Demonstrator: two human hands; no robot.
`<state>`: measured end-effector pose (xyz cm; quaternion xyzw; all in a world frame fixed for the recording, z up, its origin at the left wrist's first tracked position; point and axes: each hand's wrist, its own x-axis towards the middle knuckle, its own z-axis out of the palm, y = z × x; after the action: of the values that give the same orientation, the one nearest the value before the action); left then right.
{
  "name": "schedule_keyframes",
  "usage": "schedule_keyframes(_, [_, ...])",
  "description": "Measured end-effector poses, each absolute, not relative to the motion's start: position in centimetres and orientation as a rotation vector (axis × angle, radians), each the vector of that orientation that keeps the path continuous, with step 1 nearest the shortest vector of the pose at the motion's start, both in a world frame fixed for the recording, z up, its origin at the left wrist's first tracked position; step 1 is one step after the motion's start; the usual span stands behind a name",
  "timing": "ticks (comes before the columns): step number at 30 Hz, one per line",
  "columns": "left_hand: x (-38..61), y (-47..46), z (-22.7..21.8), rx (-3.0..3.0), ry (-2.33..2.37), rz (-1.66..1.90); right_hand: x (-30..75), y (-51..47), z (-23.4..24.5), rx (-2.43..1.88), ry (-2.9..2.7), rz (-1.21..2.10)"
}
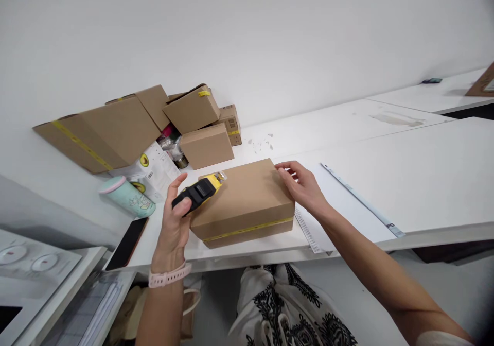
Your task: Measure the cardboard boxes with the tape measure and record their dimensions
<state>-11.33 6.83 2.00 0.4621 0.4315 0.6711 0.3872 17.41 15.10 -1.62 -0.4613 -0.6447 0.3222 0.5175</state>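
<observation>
A closed brown cardboard box [239,194], with a yellow strip along its front side, lies on the white table before me. My left hand [177,217] is closed around a black and yellow tape measure [198,194], its metal end pointing right over the box's left top. The index finger sticks up, and the thumb presses on the black body. At the box's far right top corner, my right hand [303,184] has its bent fingers and thumb on the edge; some fingertips are hidden. White paper sheets [335,207] lie under and beside that forearm.
Several cardboard boxes [208,145] are stacked at the back left, beside a white box [156,168] with avocado pictures. A mint tumbler [129,196] leans there, and a dark phone [127,243] lies near the left edge. A long pale strip [360,199] crosses the paper. The wall [270,42] rises behind.
</observation>
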Motion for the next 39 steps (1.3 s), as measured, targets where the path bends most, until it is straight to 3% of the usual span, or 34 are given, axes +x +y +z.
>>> schedule_keyframes(6, [-7.4, 6.9, 3.8, 1.278, 1.021, 1.381, 15.4, 13.4, 2.2, -0.866, -1.766, 1.094])
schedule_keyframes(15, [-7.4, 6.8, 4.3, 1.222, 1.144, 1.259, 16.0, 14.3, 1.7, -0.769, -1.533, 1.434])
schedule_keyframes(29, [-21.2, 7.9, 4.2, 0.859, 1.654, 1.544, 20.8, 19.2, -4.8, -0.986, -1.319, 1.323])
schedule_keyframes(39, [-24.8, 6.5, 2.9, 0.809, 1.675, 1.577, 18.1, 19.1, -4.7, -1.031, -1.402, 1.326])
